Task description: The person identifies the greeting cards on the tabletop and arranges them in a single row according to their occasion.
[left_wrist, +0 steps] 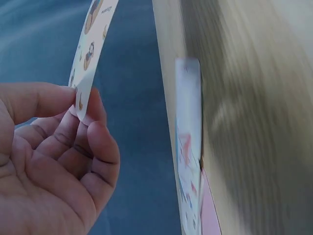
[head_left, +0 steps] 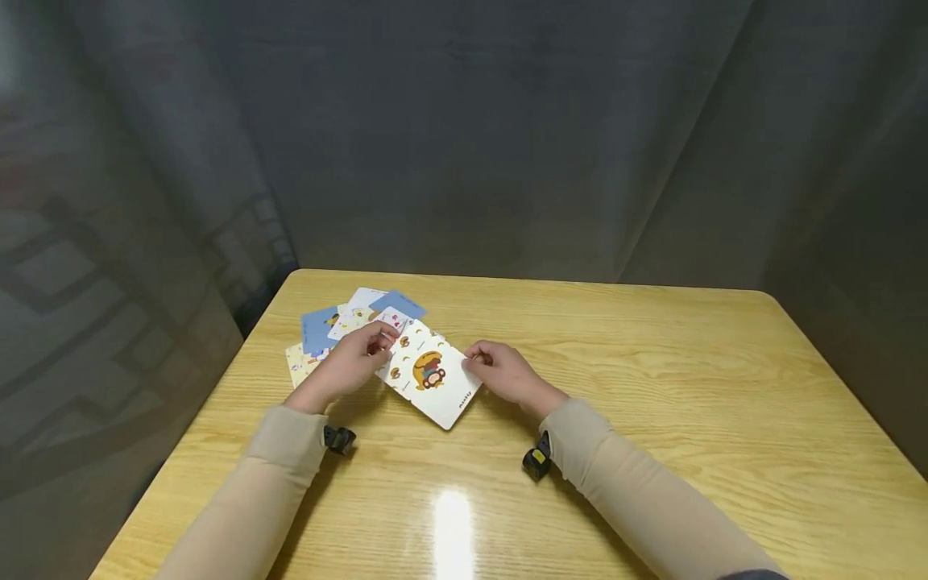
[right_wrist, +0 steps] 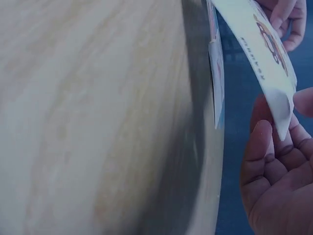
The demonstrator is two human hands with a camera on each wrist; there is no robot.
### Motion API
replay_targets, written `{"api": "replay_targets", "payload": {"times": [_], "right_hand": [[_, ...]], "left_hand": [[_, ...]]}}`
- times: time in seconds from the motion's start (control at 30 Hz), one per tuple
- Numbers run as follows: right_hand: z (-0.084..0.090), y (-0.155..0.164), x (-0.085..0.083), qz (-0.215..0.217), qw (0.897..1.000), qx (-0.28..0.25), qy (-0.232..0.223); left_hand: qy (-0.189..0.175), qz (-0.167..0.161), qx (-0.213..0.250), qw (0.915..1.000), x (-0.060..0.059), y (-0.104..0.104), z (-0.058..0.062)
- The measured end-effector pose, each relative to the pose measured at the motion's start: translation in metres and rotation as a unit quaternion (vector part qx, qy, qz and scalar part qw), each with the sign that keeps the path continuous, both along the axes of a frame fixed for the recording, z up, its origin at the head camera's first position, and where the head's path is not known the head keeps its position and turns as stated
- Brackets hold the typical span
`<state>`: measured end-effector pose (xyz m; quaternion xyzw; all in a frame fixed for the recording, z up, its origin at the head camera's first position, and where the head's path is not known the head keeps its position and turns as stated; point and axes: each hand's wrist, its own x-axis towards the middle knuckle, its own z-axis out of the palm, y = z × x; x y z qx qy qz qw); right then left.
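Note:
A white card with a monkey picture (head_left: 430, 373) hangs just above the wooden table (head_left: 652, 387), held by both hands. My left hand (head_left: 355, 360) pinches its left corner between thumb and fingers; the left wrist view shows that card's edge (left_wrist: 87, 63) in the pinch of the left hand (left_wrist: 80, 110). My right hand (head_left: 502, 372) pinches the card's right edge, and in the right wrist view the card (right_wrist: 259, 44) bends above the right hand (right_wrist: 281, 161). Behind the left hand lies a spread of several cards (head_left: 341, 321), blue, white and yellow.
The table's far edge meets a grey curtain (head_left: 507, 137). Small black wrist cameras (head_left: 338, 439) (head_left: 537, 461) sit on both beige sleeves. The right half of the table (head_left: 689, 419) shows only bare wood. Flat cards (left_wrist: 188, 147) (right_wrist: 215, 73) lie on the tabletop.

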<state>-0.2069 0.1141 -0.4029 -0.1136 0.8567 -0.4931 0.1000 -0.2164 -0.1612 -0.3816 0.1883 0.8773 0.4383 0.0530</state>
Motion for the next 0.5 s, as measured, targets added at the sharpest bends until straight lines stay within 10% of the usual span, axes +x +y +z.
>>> {"api": "replay_targets", "payload": {"times": [0.2, 0.5], "right_hand": [[0.003, 0.005, 0.000, 0.009, 1.000, 0.020, 0.019], [-0.003, 0.029, 0.003, 0.006, 0.996, -0.062, -0.059]], "left_hand": [[0.028, -0.027, -0.013, 0.9992, 0.001, 0.013, 0.003], [0.014, 0.021, 0.014, 0.9996, 0.001, 0.017, 0.006]]}}
